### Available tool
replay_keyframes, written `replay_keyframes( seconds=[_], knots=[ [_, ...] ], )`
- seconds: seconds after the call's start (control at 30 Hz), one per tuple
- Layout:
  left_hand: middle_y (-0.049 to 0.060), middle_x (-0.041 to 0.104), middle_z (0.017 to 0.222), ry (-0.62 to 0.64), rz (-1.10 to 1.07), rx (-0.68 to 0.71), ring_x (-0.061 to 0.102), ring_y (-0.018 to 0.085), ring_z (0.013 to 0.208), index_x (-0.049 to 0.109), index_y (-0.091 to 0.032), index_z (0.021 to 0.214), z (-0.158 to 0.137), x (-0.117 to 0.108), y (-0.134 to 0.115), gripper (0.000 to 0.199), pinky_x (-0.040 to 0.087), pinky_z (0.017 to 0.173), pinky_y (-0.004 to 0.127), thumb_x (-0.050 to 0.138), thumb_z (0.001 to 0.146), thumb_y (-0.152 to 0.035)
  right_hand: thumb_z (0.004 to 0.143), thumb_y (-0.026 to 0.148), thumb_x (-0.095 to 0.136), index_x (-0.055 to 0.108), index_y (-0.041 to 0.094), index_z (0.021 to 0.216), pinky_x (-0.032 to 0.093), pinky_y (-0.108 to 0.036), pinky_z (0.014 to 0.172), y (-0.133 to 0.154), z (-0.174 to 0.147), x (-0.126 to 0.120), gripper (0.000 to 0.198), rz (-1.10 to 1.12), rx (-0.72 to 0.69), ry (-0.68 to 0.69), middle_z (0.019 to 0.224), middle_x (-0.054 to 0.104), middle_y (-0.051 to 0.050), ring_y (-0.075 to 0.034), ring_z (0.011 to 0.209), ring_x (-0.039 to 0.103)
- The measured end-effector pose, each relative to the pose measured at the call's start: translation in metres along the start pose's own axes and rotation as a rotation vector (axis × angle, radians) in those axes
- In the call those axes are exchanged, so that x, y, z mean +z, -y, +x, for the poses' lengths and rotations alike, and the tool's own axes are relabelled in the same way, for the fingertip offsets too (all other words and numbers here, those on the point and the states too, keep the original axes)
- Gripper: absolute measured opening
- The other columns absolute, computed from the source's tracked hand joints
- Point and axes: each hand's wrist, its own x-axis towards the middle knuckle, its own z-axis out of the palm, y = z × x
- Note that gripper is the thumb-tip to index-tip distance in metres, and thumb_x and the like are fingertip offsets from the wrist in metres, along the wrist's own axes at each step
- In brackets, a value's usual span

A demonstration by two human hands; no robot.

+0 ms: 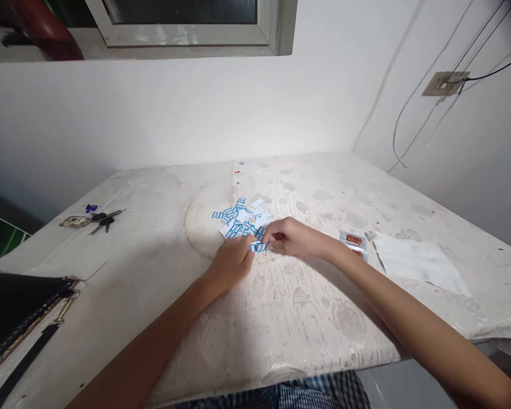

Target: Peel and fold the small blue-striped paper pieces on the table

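Observation:
A small white paper label (258, 246) with blue-outlined boxes is pinched between my two hands, just in front of a loose pile. My left hand (233, 257) has its fingertips closed on the label's left end. At the right end, my right hand (290, 236) pinches with thumb and forefinger. A dark red patch (280, 236) shows under the curled fingers of the right hand; what it is I cannot make out. Beyond both hands, the pile of white and blue-printed paper pieces (239, 216) lies scattered and overlapping on the table.
Keys (104, 219) lie at the left, behind a black zipped pouch (23, 307). To the right are a small packet (354, 244) with red-brown pieces and a white sheet (419, 262). A white wall with a socket (446, 84) bounds the pale table (153, 227).

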Motion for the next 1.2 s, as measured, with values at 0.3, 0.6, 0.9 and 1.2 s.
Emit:
replay_keyframes(
  seconds=[0.3,0.6,0.9,1.2],
  knots=[
    [0.003,0.053,0.069,0.002,0.080,0.017,0.048,0.018,0.067,0.046,-0.019,0.079,0.000,0.002,0.001,0.016,0.034,0.065,0.030,0.030,0.078,-0.014,0.074,0.010,0.048,0.062,0.017,0.083,0.035,-0.023,0.061,-0.002,0.004,0.022,0.018,-0.181,-0.047,-0.149,0.080,0.058,-0.002,-0.010,0.067,0.049],
    [0.004,0.058,0.074,-0.036,0.087,0.028,0.052,0.018,0.070,0.049,-0.017,0.084,0.001,0.005,0.001,0.025,0.036,0.065,0.031,0.025,0.089,-0.022,0.078,0.018,0.050,0.054,0.018,0.095,0.036,-0.024,0.063,-0.002,0.005,0.025,0.018,-0.198,-0.015,-0.232,0.084,0.055,-0.003,-0.013,0.072,0.049],
    [0.005,0.060,0.079,-0.067,0.111,0.068,0.053,0.019,0.075,0.051,-0.015,0.094,0.001,0.012,0.004,0.025,0.038,0.071,0.033,0.027,0.089,-0.019,0.081,0.028,0.047,0.052,0.014,0.114,0.036,-0.037,0.090,-0.047,0.012,0.016,0.036,-0.309,0.025,-0.343,0.113,0.057,-0.012,-0.024,0.105,0.050],
    [0.006,0.060,0.077,-0.086,0.129,0.104,0.054,0.019,0.076,0.052,-0.015,0.090,0.001,0.012,0.003,0.025,0.039,0.071,0.032,0.028,0.088,-0.019,0.081,0.015,0.035,0.036,0.023,0.130,0.021,-0.044,0.101,-0.046,0.019,0.028,0.050,-0.422,-0.037,-0.160,0.134,0.043,-0.004,-0.022,0.126,0.031]
  ],
)
